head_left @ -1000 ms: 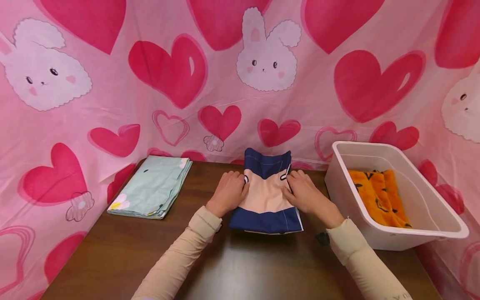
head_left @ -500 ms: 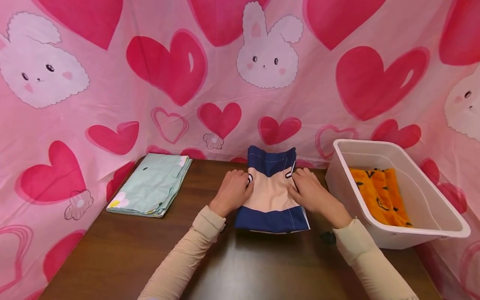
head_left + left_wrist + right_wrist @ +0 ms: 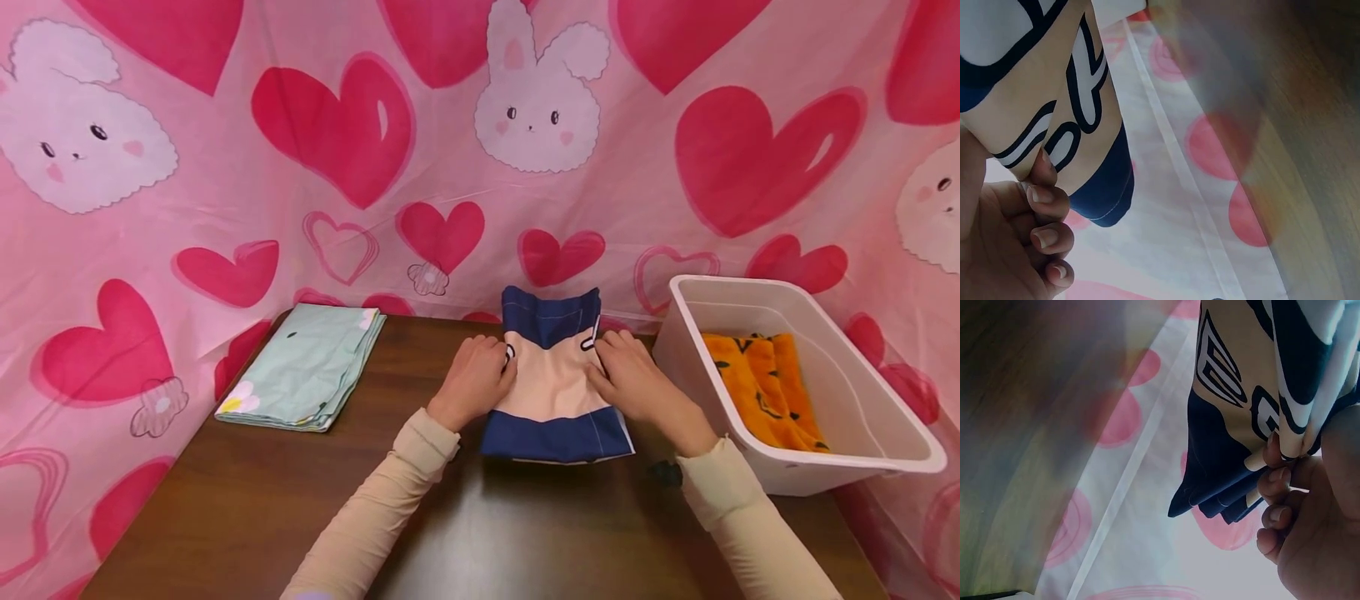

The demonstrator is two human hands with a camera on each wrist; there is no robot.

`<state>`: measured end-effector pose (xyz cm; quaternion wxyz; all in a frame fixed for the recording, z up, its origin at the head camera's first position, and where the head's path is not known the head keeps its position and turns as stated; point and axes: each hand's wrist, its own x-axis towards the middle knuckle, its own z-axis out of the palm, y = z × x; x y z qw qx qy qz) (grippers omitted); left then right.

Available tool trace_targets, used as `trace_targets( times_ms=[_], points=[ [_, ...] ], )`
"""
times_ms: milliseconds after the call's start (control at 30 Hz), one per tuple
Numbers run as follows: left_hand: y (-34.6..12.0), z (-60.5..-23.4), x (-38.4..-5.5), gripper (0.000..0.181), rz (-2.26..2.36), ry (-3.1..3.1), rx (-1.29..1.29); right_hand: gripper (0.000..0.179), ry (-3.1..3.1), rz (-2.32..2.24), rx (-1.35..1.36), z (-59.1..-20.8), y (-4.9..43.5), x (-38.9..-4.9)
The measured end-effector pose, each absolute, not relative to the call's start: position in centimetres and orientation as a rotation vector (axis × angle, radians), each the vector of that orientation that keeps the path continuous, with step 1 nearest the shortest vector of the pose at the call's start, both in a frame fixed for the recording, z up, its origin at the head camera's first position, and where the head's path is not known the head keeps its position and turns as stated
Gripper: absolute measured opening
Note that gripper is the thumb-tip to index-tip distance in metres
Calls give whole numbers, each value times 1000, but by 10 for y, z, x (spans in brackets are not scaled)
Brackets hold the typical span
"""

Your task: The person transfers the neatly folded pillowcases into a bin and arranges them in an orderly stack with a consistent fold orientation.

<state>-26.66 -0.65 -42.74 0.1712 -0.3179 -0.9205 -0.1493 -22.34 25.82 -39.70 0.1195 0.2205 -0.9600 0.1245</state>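
Note:
A folded navy and beige cloth (image 3: 551, 379) hangs between both hands over the dark wooden table (image 3: 495, 533), with a shadow under its near edge. My left hand (image 3: 474, 379) pinches its left side between thumb and curled fingers; my right hand (image 3: 637, 379) does the same on the right side. Seen from the left wrist, the cloth's underside (image 3: 1085, 81) carries white letters outlined in navy. In the right wrist view several navy folded layers (image 3: 1216, 500) droop beside the fingertips (image 3: 1277, 478).
To the left lies a folded mint-green cloth (image 3: 303, 367) with a daisy print. On the right stands a white plastic tub (image 3: 855, 468) holding an orange cloth (image 3: 765, 392). A pink curtain (image 3: 442, 167) with hearts and bunnies closes off the back and sides.
Both hands and the navy and beige cloth have shifted slightly to the right together. The grip on both sides stays the same. The mint-green and orange cloths have not moved.

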Motion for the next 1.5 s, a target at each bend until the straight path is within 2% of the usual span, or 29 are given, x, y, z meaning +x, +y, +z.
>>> trace_targets(
  times_ms=[1500],
  points=[
    [18, -400, -256, 26, -482, -2519, -883, 17, -2781, 364, 559, -368, 278, -210]
  ],
)
